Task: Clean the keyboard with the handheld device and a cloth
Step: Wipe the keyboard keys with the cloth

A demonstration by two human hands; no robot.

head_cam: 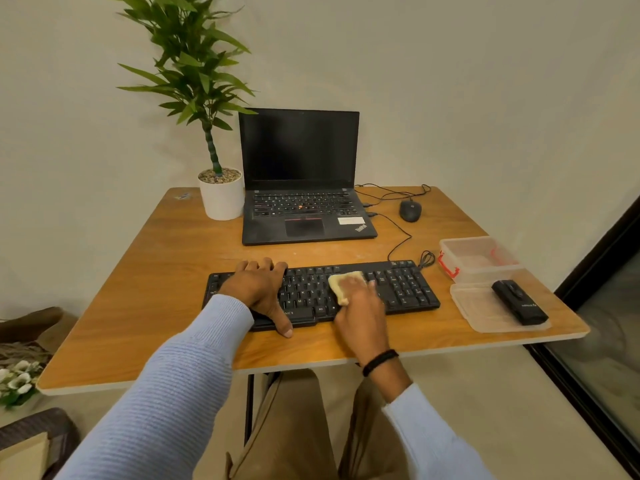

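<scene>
We are wiping the keyboard's [401, 289] middle with the cloth [343, 284] gripped in our right hand [362, 311], left hand [261, 285] clasping its left end; the handheld device [519, 302] is lying aside, likely already used

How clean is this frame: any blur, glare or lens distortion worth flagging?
Head view: soft, even light with faint shadows; no glare on the dark laptop screen; the wide-angle lens bows the table edges; the right hand and cloth on the keyboard look slightly motion-blurred, the rest reasonably sharp.
</scene>
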